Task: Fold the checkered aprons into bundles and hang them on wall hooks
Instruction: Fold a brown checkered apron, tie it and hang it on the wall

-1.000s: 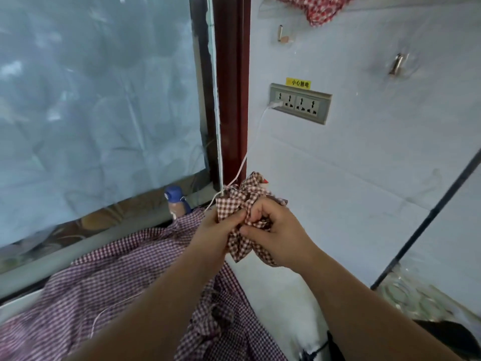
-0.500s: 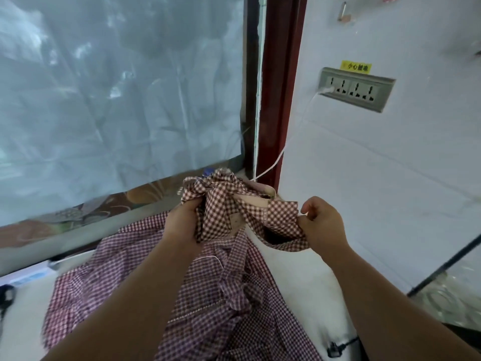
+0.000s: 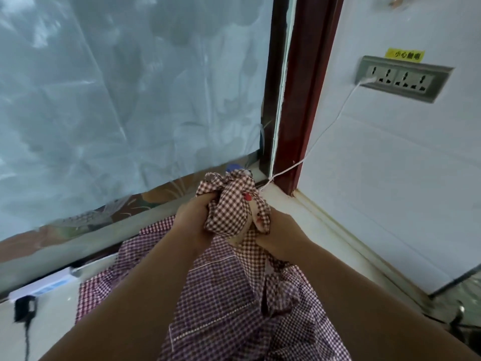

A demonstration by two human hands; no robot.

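Nearest the camera, a second apron point(image 3: 221, 303), purple-checked, lies spread and rumpled on the white surface point(image 3: 56, 324). A black cable point(image 3: 24, 312) sits off to its left.

Above it, both hands are clamped on the brown-checked apron point(image 3: 234, 204), which is scrunched into a rough bundle held just clear of the surface. The left hand point(image 3: 194, 217) grips its left side with the fingers buried in the cloth. The right hand point(image 3: 282, 231) holds it from below and from the right. A loose tail point(image 3: 253, 259) of the same cloth hangs out under the bundle and runs down onto the second apron.

That tail is the main risk, I judge. If it is not tucked in, the bundle may come undone once one hand lets go. It may also drag the second apron along when lifted; whether the two cloths are caught together cannot be told. The bundle looks wadded rather than folded, so it may not sit securely on a hook.

Just behind, a white cord point(image 3: 330, 126) runs from the socket point(image 3: 400, 76) down to the foot of the window frame point(image 3: 304, 100). A lift toward the wall could snag it. What looks like one hook point(image 3: 394, 1) shows at the top edge, well above the hands.
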